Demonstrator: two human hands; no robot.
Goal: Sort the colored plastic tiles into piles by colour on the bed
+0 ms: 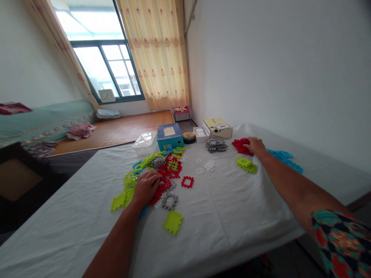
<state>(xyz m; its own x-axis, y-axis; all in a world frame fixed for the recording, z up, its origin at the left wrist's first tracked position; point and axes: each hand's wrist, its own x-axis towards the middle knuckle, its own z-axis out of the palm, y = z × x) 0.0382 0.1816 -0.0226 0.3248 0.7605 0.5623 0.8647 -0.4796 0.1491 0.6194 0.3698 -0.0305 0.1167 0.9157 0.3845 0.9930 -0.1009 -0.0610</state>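
My left hand (147,186) lies palm down on a mixed heap of red, green, grey and blue interlocking plastic tiles (162,172), fingers curled over red pieces. My right hand (255,146) reaches far across the white-sheeted table (232,216) and rests on a stack of red tiles (241,146); its fingertips are hidden by the stack. Beside that hand sit a green stack (247,165), a grey stack (216,145) and a blue stack (285,159). A single red tile (187,181) and a green tile (173,222) lie apart from the heap.
At the table's far edge stand a clear plastic tub (145,143), a blue box (169,136), a small white box (200,134) and a cartoon-printed carton (218,127). Small white tiles (208,165) are scattered mid-table. The wall runs along the right; a bed and window lie beyond.
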